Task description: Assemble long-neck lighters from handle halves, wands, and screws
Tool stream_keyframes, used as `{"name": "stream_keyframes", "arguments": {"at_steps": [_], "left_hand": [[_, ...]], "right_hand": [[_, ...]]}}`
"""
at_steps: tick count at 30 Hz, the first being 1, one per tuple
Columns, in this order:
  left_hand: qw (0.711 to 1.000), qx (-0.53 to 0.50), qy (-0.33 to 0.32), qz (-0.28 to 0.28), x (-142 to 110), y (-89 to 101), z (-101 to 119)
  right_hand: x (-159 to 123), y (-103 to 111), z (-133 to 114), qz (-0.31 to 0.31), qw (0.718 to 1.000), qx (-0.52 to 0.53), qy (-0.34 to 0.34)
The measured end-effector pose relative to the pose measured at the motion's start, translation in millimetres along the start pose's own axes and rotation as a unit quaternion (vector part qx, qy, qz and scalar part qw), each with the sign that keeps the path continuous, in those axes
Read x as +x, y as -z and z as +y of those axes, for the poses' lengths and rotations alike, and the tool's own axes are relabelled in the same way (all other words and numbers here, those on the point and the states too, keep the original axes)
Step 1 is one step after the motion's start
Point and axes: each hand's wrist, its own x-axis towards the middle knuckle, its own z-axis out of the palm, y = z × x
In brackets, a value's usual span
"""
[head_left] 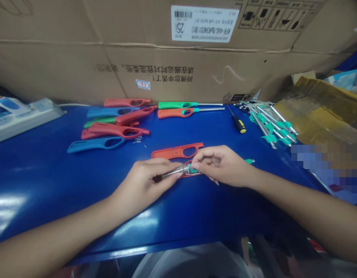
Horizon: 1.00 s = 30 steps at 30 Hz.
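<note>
A clear fuel tank [173,171] with a metal end is gripped between the thumb and fingers of my left hand [140,181]. Just beyond its end, my right hand [227,166] pinches a green plastic trigger piece [192,168] with a thin white wire beside it. Under both lies a red lighter shell half [190,175], mostly covered by my fingers. A green-tipped end of a rod [249,161] shows past my right wrist. Directly behind my hands, an orange-red shell half [169,153] rests with its inner side up.
Red, blue and green lighter shells [109,143] are piled at the left. Two lighters with metal rods [207,109] lie at the back by a cardboard box [80,65]. A screwdriver [239,124] and several green-and-metal rod assemblies [272,125] lie right. A power strip [27,117] is far left.
</note>
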Motion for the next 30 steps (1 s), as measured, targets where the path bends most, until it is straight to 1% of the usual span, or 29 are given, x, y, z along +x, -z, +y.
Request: {"name": "stream_keyframes", "arguments": {"at_steps": [12,19,26,30], "left_hand": [[1.0,-0.016,0.006,0.002,-0.4,-1.2,0.4],[0.999,-0.015,0.028,0.003,-0.5,-2.1,4.3],[1.0,-0.012,0.021,0.012,1.0,-3.3,6.3],[0.999,-0.004,0.027,0.027,1.5,-1.4,8.2]], "right_hand": [[-0.4,0.0,0.6,-0.002,1.0,-0.015,-0.002],[-0.9,-0.9,-1.0,0.004,1.0,-0.011,-0.009],[1.2,-2.2,0.9,0.005,1.0,-0.002,-0.012],[1.4,0.3,-0.5,0.004,1.0,-0.008,-0.015]]}}
